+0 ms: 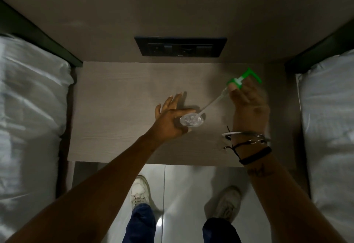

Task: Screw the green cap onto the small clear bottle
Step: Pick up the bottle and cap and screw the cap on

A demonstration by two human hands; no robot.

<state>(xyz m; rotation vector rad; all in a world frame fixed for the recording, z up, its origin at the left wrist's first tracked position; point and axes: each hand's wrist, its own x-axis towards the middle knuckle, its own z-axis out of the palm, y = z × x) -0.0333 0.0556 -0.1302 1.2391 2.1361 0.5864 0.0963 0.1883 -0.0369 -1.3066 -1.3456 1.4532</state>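
Note:
A small clear bottle point(191, 120) stands upright on the wooden bedside table point(118, 93), seen from above. My left hand point(170, 117) rests against its left side, thumb and forefinger around it, the other fingers spread. My right hand point(247, 101) holds a green pump cap point(244, 79) above the table to the right of the bottle. The cap's clear dip tube point(212, 103) slants down and left, and its tip reaches the bottle's mouth. The cap itself is well apart from the bottle.
A black switch and socket panel point(181, 46) sits on the wall behind the table. White-covered beds point(32, 97) point(329, 108) flank the table on both sides. Below the table's front edge are a pale tiled floor and my white shoes point(139, 191).

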